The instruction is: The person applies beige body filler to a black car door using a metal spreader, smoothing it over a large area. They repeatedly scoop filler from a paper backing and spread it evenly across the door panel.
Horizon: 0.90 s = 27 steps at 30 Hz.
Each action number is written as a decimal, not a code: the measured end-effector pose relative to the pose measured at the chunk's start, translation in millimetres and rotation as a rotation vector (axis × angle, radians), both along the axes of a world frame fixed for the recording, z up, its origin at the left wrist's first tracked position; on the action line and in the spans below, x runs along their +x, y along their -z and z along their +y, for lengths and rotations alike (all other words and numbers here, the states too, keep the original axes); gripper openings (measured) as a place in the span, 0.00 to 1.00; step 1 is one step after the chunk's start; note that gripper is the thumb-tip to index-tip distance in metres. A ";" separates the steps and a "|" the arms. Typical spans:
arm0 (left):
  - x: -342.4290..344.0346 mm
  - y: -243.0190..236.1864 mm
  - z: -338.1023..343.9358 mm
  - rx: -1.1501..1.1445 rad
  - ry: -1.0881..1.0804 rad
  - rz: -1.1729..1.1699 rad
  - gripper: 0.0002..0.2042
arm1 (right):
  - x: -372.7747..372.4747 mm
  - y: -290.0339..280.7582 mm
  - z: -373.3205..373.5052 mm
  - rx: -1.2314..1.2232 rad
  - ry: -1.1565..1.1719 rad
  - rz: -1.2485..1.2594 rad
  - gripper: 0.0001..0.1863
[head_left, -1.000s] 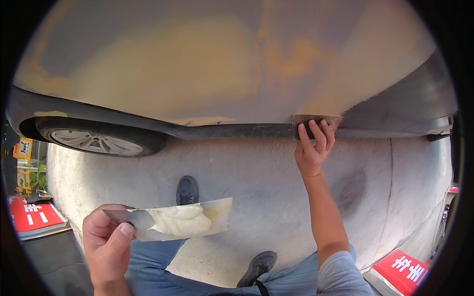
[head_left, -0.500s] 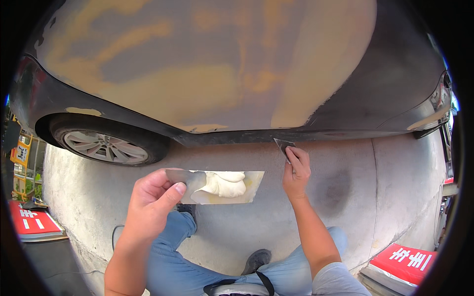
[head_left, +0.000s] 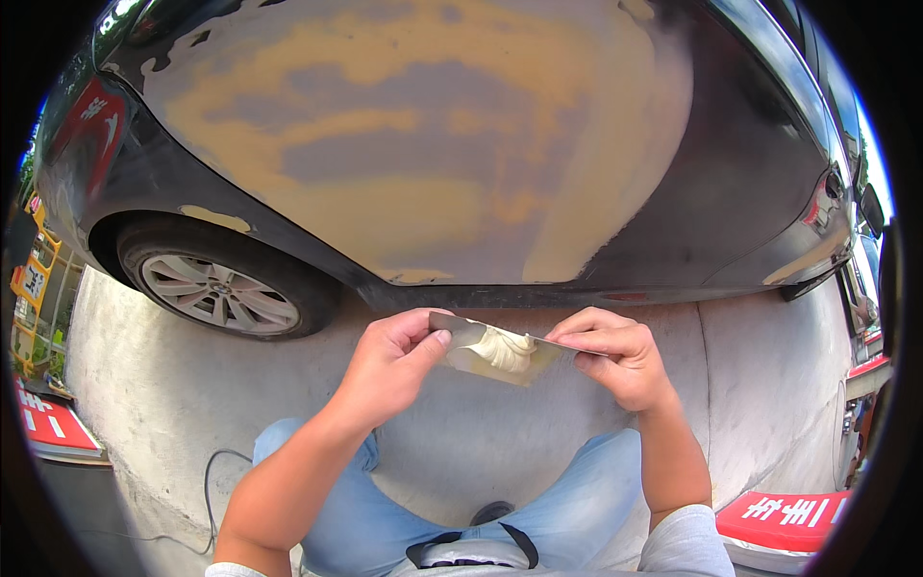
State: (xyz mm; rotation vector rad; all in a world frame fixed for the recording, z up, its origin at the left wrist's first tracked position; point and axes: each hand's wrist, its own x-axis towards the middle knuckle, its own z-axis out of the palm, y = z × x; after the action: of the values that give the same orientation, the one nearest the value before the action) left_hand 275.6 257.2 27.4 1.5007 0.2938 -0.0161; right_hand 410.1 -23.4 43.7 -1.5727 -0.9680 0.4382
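While the L hand [head_left: 396, 358] grips a flat plate [head_left: 461, 333] by its left end, thumb on the upper face, the R hand [head_left: 617, 354] pinches a thin blade [head_left: 567, 347] btwn its fingers; so both hands are closed on something, per the head view. Plate is held out above the ground [head_left: 433, 438], approx. mid-pic, tilted a bit down to the R. Cream paste [head_left: 504, 350] sits in a folded heap on it, R of the L thumb. Blade shows nearly edge-on, its left end right at the paste's R side; can't tell how much of the edge touches paste or plate.

Beyond the hands: dark car [head_left: 740, 192], its side panel [head_left: 385, 173] patched in yellowish & grey. Wheel [head_left: 221, 293] w/ silver spokes, far L. Smaller yellowish patch [head_left: 216, 218] on the arch above it. Below the hands: jeans [head_left: 577, 476] w/ knees apart, dark shoe [head_left: 492, 513] btwn. Black cable [head_left: 208, 481] on ground, lower L. Red-and-white boards [head_left: 784, 521] at both lower sides; yellow barrier [head_left: 37, 274], L rim.
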 end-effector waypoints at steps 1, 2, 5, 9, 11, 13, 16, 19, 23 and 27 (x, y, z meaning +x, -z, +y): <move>-3.5 -1.1 1.9 -0.043 -0.040 -0.042 0.09 | 3.9 -8.5 2.4 -0.095 0.016 -0.158 0.17; -5.7 -2.6 4.0 -0.086 -0.080 -0.093 0.09 | 9.8 -20.3 4.2 -0.209 0.041 -0.323 0.18; -14.8 -8.3 14.5 -0.149 -0.180 -0.119 0.11 | 26.2 -56.1 20.2 -0.233 0.315 -1.044 0.20; -21.5 -11.8 20.2 -0.114 -0.162 -0.012 0.11 | 75.8 -117.1 55.8 -0.129 0.803 -1.631 0.22; -24.1 -10.6 21.1 -0.138 -0.151 -0.076 0.11 | 101.5 -139.8 76.2 -0.046 0.903 -1.713 0.23; -27.3 -8.8 24.2 -0.114 -0.156 -0.021 0.11 | 124.4 -149.5 94.9 0.032 0.934 -1.760 0.22; -30.6 -4.4 28.6 -0.163 -0.168 -0.053 0.10 | 133.9 -128.2 103.0 -0.022 0.967 -1.742 0.22; -35.4 -3.4 34.6 -0.196 -0.176 -0.064 0.10 | 113.5 -64.0 94.7 -0.151 0.971 -1.612 0.24; -39.9 -5.1 42.9 -0.170 -0.196 -0.011 0.11 | 91.4 40.5 87.1 -0.140 0.906 -1.489 0.23; -39.2 -3.0 45.8 -0.157 -0.213 0.005 0.10 | 84.7 143.0 82.4 -0.192 0.868 -1.373 0.22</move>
State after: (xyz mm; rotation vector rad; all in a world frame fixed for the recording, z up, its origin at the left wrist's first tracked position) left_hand 236.4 303.0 30.4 1.3077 0.4457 0.1246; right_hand 494.8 59.0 -99.2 -2.2457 -1.0386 -1.3553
